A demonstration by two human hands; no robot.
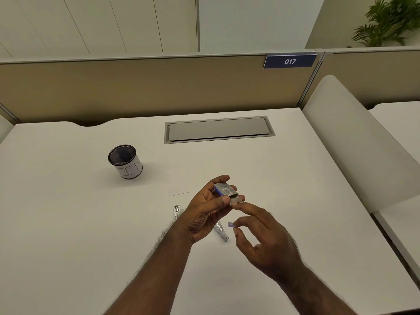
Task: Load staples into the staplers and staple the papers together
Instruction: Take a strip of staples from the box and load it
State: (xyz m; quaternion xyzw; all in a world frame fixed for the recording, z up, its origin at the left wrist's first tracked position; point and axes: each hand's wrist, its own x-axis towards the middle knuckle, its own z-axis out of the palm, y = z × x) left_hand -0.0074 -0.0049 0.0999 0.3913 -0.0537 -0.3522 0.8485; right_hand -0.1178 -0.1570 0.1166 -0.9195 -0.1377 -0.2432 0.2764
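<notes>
My left hand holds a small grey staple box with a barcode, gripped between thumb and fingers above the white desk. My right hand reaches its index finger to the box's open end, where a tray of staples sticks out. Between thumb and another finger it pinches a small purple strip. Two silver staplers lie on the desk under my hands: one to the left of my left wrist, the other partly hidden below my left hand. A thin white sheet of paper lies flat just beyond them.
A black mesh pen cup wrapped in white paper stands at the back left. A grey cable hatch is set into the desk at the back. A beige partition rises behind, and a white divider bounds the right side.
</notes>
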